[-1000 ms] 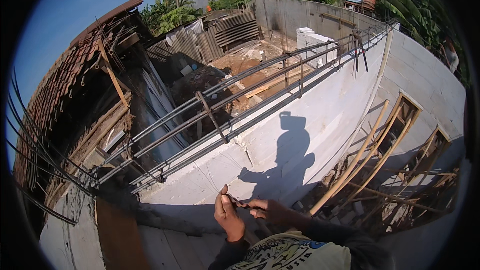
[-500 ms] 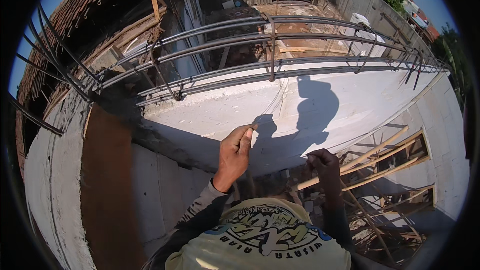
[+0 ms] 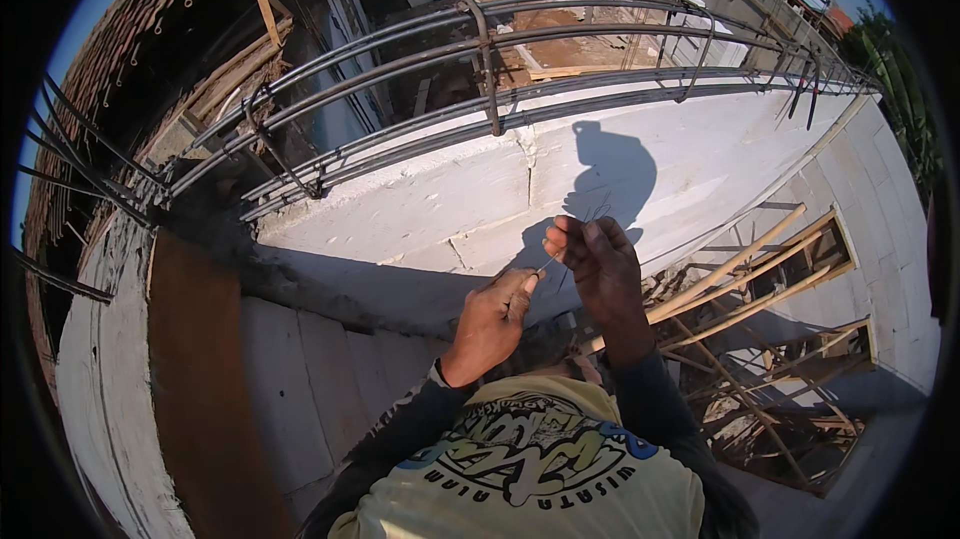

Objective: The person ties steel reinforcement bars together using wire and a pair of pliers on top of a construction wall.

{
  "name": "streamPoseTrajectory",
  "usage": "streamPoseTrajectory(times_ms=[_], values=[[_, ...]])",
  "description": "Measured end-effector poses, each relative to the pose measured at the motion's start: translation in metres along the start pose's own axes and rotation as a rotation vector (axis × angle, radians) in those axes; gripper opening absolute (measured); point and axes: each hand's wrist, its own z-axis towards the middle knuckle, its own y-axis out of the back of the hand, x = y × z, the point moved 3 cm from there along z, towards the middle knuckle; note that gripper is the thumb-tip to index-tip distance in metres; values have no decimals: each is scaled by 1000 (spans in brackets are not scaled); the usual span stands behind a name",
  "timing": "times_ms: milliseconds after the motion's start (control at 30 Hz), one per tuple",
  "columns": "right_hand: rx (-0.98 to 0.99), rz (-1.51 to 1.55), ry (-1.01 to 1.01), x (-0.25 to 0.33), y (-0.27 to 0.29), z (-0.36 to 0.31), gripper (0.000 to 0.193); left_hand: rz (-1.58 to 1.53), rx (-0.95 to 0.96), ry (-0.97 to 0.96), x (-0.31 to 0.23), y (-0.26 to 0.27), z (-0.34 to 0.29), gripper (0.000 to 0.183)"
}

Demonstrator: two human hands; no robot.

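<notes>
My left hand point(image 3: 488, 324) is closed in a pinch on thin tie wire point(image 3: 602, 205), low in front of the white block wall point(image 3: 400, 224). Just right of it and slightly higher, my right hand point(image 3: 612, 277) also pinches the wire, whose thin ends stick up above its fingers. A short stretch of wire runs between the two hands. Beyond them, a cage of long steel bars point(image 3: 395, 67) with bent stirrups point(image 3: 487, 64) lies along the top of the wall. Neither hand touches the bars.
Upright rebar ends point(image 3: 85, 164) stick out of the concrete column point(image 3: 110, 359) at left. A brown board point(image 3: 195, 369) stands beside it. Bamboo poles point(image 3: 730, 279) cross below right. A tiled roof point(image 3: 130, 39) rises at far left, and a drop lies below the wall.
My right hand has risen and moved left, close beside my left hand. My left hand has shifted slightly down and right. The view has also moved a little.
</notes>
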Motion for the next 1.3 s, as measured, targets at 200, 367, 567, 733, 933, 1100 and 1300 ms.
streamPoseTrajectory(times_ms=[200, 367, 567, 733, 933, 1100, 1300], values=[[-99, -26, 77, -1, -10, 6, 17, -87, -8, 17, 3, -4, -5, 17], [-217, 86, 237, 11, -4, 27, 19, -724, 258, 204, 39, -23, -16, 13], [-59, 468, 98, 25, 25, 43, 16, -870, 234, 146, 54, -24, -30, 24], [26, 314, 121, 31, -12, 20, 16, -1159, 329, 214, 43, -13, -31, 52], [86, 192, 122, 18, -34, 7, 19, -656, 400, 209, 14, -23, -22, 51], [14, 197, 107, 11, -33, 7, 19, -142, 78, 156, 17, -24, -33, 52], [201, 373, 78, 9, -26, -2, 18, -548, 415, 83, 15, -20, -16, 47]])
